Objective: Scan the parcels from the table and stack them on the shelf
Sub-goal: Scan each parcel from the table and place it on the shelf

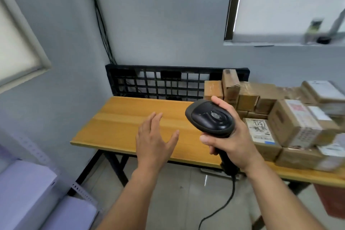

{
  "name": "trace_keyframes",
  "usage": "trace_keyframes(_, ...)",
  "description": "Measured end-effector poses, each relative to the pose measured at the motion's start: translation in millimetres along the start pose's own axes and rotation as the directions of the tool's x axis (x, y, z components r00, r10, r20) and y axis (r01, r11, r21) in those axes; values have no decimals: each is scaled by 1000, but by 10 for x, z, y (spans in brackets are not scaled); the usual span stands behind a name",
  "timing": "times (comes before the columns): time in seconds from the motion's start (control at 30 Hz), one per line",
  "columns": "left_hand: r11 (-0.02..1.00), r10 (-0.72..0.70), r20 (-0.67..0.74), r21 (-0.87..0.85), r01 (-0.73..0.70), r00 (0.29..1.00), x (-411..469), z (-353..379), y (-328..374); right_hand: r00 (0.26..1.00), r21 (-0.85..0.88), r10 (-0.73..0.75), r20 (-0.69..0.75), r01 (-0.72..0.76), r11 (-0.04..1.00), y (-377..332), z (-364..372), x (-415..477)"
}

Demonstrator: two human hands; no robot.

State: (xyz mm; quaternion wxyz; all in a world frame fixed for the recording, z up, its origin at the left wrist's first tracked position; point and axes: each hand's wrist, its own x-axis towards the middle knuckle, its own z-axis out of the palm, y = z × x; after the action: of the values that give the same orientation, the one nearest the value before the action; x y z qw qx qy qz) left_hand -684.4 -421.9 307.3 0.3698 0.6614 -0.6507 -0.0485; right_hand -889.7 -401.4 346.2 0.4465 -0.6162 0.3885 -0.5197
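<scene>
The right hand (230, 141) grips a black barcode scanner (211, 117) by its handle; the left hand (154, 141) hovers empty, fingers spread, above the wooden table (119, 123) beside stacked cardboard parcels (276, 115).

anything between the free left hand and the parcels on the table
Yes: in this view the right hand, gripping the scanner, sits between the open left hand and the parcels piled at the right end of the table. Nothing else visible does.
</scene>
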Motion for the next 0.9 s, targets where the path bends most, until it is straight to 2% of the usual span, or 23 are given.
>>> trace_keyframes(0.43, 984, 167, 266, -102, -144, 949, -158, 1082, 1399, 964, -75, 43, -262, -64, 995, 116, -1606, -555)
trace_keyframes(0.73, 956, 278, 439, -212, -202, 854, 107, 1948, 2328, 850, -52, 106, -516, -155, 987, 200, -2424, -839)
trace_keyframes(0.9, 952, 307, 490, -170, -256, 816, 227, 2448, 2815, 797, -37, 133, -589, -191, 981, 226, -2769, -913)
